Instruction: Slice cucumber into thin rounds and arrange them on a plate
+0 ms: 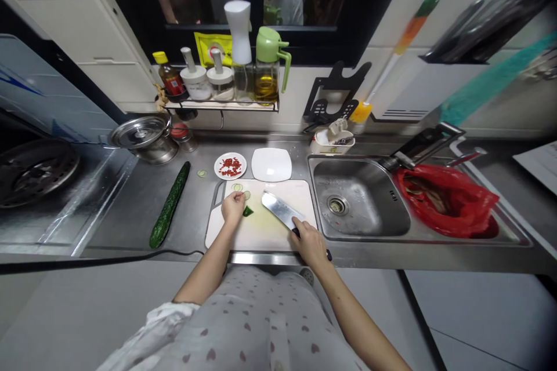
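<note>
We see a few slices [247, 195] cut, the cucumber [170, 204] whole; right fingers [300, 224] grip the knife [278, 208], left fingers [237, 195] bunch together, contents unclear.

This is a kitchen, shown by the sink [376, 203] in the steel worktop [130, 203], the pot [159, 151], board [278, 239], knife [278, 208], jug [266, 72] and jars [196, 82].

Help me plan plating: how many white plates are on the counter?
2: a round plate holding red pieces, and a squarish plate right of it.
</note>
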Demonstrator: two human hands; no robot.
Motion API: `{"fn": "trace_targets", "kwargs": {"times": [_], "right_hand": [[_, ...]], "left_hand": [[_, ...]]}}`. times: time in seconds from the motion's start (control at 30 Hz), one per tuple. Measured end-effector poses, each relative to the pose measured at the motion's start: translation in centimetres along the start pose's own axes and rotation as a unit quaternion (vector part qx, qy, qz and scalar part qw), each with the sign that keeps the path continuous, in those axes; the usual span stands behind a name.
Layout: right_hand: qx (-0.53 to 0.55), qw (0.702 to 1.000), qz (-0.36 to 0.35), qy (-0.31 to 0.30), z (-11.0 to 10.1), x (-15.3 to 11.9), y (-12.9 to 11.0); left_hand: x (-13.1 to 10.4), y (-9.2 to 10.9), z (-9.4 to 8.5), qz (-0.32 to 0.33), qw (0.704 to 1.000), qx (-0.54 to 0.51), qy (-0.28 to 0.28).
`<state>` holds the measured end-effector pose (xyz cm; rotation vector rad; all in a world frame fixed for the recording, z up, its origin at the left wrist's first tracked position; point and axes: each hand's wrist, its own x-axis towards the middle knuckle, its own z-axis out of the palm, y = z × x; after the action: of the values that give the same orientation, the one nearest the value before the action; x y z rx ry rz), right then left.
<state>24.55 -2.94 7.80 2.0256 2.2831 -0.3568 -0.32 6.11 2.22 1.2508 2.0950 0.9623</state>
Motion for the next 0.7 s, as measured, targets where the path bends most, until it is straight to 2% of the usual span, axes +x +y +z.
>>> {"fn": "trace_targets", "kwargs": {"times": [0.23,0.4,0.7], "right_hand": [[0.023,0.999,0.008,0.021,0.2,-0.3,0.2],[0.037,0.999,0.012,0.023,0.3,-0.4,0.3],[0.074,0.997,0.022,0.018,0.6,-0.3,0.5]], "left_hand": [[3.2,0.9,-0.2,-0.061,0.991,0.118,-0.001],[3.9,1.1,-0.2,-0.046,0.985,0.168,-0.01],[4.0,0.6,0.2,0.001,0.981,0.195,0.014]]}}
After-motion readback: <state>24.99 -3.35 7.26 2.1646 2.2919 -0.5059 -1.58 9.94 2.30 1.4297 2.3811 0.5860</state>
